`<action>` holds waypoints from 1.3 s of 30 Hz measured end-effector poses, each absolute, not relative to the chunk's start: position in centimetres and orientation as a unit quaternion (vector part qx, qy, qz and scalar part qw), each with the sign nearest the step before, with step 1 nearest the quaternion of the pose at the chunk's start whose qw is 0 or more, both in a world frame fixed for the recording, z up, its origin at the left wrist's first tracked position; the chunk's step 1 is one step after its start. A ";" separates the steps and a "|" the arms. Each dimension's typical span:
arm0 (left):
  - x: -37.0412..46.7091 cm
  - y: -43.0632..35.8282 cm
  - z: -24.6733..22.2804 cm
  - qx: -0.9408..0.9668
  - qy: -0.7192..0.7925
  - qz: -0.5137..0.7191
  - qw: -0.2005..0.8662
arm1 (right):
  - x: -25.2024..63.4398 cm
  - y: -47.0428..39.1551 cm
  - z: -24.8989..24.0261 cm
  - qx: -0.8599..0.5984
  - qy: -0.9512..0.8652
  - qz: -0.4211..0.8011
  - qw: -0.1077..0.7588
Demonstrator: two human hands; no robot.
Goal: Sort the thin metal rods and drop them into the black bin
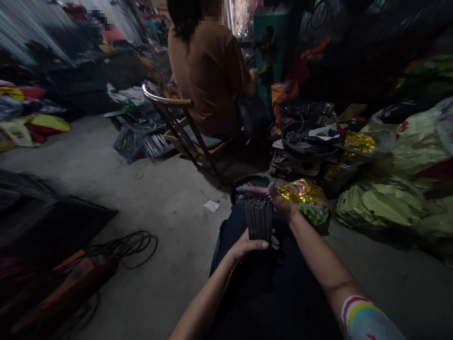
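A thick bundle of thin grey metal rods (259, 220) stands roughly upright above my lap. My left hand (249, 244) is closed round its lower part, with the thumb across the near side and fingertips showing at the right. At the bundle's top end my right hand (274, 194) is open, fingers stretched out to the left just behind the rod tops. Whether the right palm touches the rods I cannot tell. Just beyond the hands sits a dark round basin (236, 186) with more thin pieces in it, partly hidden by my right hand.
A person in a brown shirt (203, 75) sits ahead on a chair (168, 100) at a green machine (271, 52). A pan of metal pieces (307, 146), a shiny gold bag (302, 191) and pale sacks (380, 203) lie right. Coiled cable (141, 248) lies on the left floor.
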State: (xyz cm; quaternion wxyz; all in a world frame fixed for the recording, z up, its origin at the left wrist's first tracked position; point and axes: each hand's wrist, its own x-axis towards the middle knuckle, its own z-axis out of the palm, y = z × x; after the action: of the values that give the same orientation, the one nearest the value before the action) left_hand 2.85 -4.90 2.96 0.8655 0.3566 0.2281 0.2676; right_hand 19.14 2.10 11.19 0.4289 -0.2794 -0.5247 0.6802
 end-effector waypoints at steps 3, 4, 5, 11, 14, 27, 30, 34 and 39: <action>2.6 -4.8 2.8 0.339 0.230 0.273 0.870 | 19.6 2.8 12.4 -0.277 -0.621 0.645 0.349; 2.5 -4.8 2.7 0.333 0.226 0.275 0.873 | 19.6 3.0 12.6 -0.272 -0.645 0.635 0.328; 2.4 -4.9 2.6 0.326 0.219 0.275 0.878 | 19.5 3.0 12.6 -0.267 -0.662 0.626 0.314; 1.7 -5.8 3.2 0.298 0.183 0.294 0.889 | 18.3 1.7 12.3 -0.283 -0.602 0.683 0.300; 1.4 -6.4 4.0 0.319 0.184 0.291 0.883 | 17.4 0.6 12.6 -0.258 -0.532 0.746 0.308; 0.2 -7.3 2.5 0.414 0.294 0.343 0.790 | 14.2 -4.9 9.0 -0.287 -0.491 0.716 0.405; 0.5 -7.3 2.2 0.468 0.329 0.376 0.729 | 13.1 -5.4 8.9 -0.365 -0.503 0.651 0.435; 1.0 -7.3 1.1 0.484 0.363 0.390 0.695 | 11.9 -5.5 8.8 -0.420 -0.519 0.563 0.487; 1.4 -7.4 -0.1 0.432 0.318 0.405 0.740 | 12.0 -5.2 7.9 -0.448 -0.535 0.520 0.493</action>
State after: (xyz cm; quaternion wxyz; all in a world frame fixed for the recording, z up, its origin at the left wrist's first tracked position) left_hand 1.43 -7.42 -0.12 0.7403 0.4315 0.3184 0.4054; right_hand 12.02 -5.18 7.90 0.4930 -0.4479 -0.5347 0.5199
